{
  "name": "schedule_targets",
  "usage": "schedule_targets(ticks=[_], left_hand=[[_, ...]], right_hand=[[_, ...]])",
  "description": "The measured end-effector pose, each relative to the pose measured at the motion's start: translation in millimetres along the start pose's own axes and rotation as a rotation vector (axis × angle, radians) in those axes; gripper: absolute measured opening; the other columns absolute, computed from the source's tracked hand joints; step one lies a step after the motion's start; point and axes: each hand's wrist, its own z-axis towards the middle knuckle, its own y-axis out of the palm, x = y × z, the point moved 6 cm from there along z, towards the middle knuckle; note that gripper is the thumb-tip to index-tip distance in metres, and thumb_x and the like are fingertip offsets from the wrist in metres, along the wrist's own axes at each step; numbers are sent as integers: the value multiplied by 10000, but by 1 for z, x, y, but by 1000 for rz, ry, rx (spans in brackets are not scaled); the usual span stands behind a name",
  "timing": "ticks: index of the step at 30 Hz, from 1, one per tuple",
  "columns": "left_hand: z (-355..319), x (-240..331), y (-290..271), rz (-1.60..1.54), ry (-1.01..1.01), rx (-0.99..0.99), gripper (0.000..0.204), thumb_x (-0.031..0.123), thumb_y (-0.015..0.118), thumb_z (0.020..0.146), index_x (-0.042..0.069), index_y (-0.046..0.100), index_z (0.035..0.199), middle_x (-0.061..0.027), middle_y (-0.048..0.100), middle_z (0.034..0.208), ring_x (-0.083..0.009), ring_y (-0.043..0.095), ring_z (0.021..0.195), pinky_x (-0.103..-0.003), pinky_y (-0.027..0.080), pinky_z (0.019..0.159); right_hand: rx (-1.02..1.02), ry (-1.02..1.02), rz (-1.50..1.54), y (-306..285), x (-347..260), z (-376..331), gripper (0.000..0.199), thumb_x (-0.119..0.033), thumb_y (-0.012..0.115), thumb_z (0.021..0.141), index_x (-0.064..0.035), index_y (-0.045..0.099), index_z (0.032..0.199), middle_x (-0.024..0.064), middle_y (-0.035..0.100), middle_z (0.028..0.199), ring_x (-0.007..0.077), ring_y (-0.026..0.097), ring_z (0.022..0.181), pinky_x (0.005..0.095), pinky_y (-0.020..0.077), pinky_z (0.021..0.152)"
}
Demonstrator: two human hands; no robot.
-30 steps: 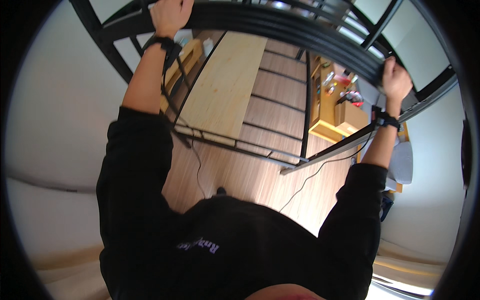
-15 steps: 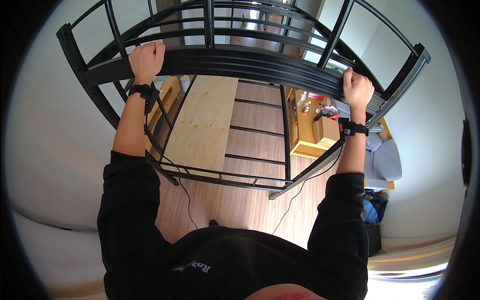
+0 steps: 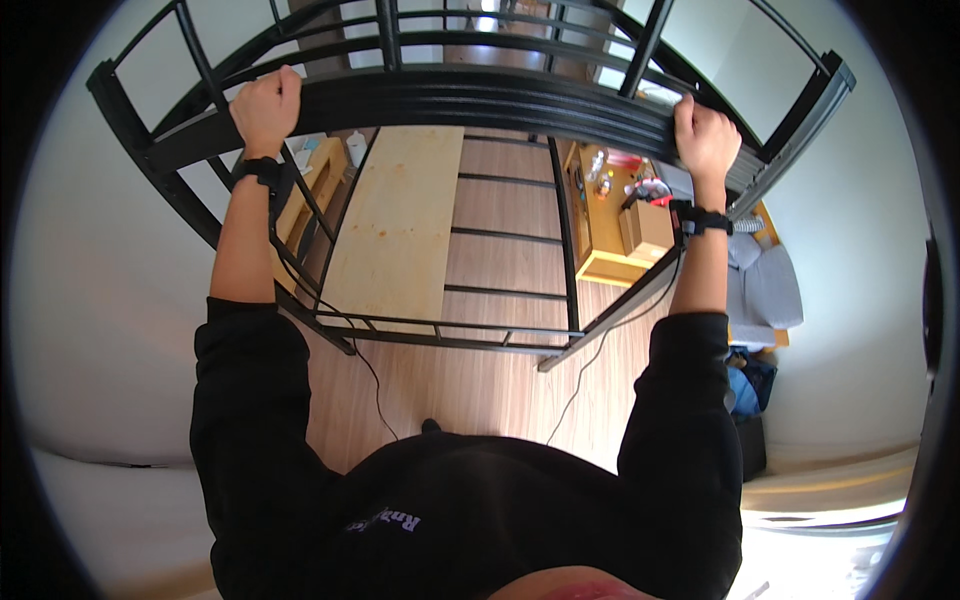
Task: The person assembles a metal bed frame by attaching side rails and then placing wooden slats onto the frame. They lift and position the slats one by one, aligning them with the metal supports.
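A black metal bunk bed frame stands in front of me, its wide ribbed upper rail [image 3: 480, 100] running across at arm's height. Near the rail's left end, my left hand [image 3: 265, 110] is closed over it, thumb on top. My right hand [image 3: 707, 140] grips the same rail towards its right end, fingers wrapped round the far side and partly hidden. Both arms are stretched forward, each with a black strap and a cable at the wrist. Below, a pale plywood board [image 3: 395, 230] lies on the left part of the lower bunk, beside bare cross slats [image 3: 508, 232].
Right of the bed stands a yellow wooden table [image 3: 603, 240] with bottles and a cardboard box [image 3: 647, 230]. A grey sofa [image 3: 765, 295] is against the right wall, with a blue bag [image 3: 743, 393] nearby. At left is a wooden piece of furniture [image 3: 325, 170]. Thin cables [image 3: 375, 385] hang towards the floor.
The bed frame and both hands appear slightly higher and further left in the picture. Both hands keep their hold on the rail.
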Motion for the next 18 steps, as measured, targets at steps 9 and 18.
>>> schedule_targets(ticks=[9,18], left_hand=[[-12,-53,34,111,-17,22,420,516,587,984,163,813,1009,-169,757,919,-419,721,861,-510,578,751],[-8,-103,45,241,37,-14,448,483,452,1031,272,831,918,-141,744,794,-433,693,727,-545,510,605]], right_hand=[[-408,-32,-11,5,4,-4,288,-322,613,985,-63,710,1068,217,714,1031,342,691,957,434,525,882],[-339,-225,557,-122,91,-78,370,-41,578,853,-24,682,1208,208,692,1216,398,663,1130,421,540,998]])
